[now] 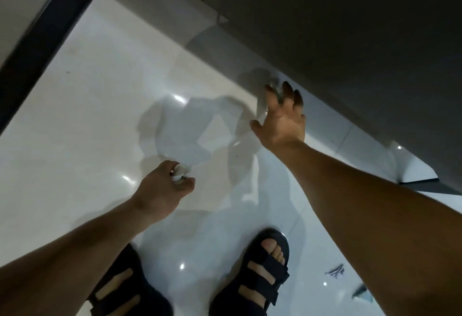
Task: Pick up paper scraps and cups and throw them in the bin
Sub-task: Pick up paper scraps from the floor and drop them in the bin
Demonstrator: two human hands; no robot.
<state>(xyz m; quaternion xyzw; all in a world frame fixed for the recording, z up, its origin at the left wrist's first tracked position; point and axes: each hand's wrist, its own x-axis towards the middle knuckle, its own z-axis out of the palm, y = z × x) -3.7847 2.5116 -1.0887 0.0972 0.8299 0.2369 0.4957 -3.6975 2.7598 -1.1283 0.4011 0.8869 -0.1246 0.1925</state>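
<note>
I am looking straight down at a glossy white tiled floor (100, 115) that fills most of the view and mirrors small ceiling lights. A broad dark grey furniture panel (350, 28) crosses the top right corner, its lower edge running diagonally above the floor. A black bar (50, 20) slants across the top left.

Two bare forearms reach in from the bottom edge. Between them stand the person's feet in a left sandal (125, 290) and a right sandal (257, 273), both black with straps, toes pointing up the picture.

The right hand (282, 120) stretches far forward to the foot of the dark panel, palm down, with fingers straight and fanned well apart and the thumb out to the left. Under its fingertips sits a small pale object (273, 88), partly see-through and blurred. I cannot tell whether it is a cup or a paper scrap, nor whether the fingers touch it.

The left hand (162, 190) hangs lower and nearer the body, over open floor. Its fingers and thumb curl round a crumpled white paper scrap (179, 172), which shows between them at the front of the fist.

Two more bits of litter lie flat on the tiles at lower right, beyond the right forearm: a striped scrap (335, 272), and near it a darker scrap (361, 293) close to the bottom edge.
</note>
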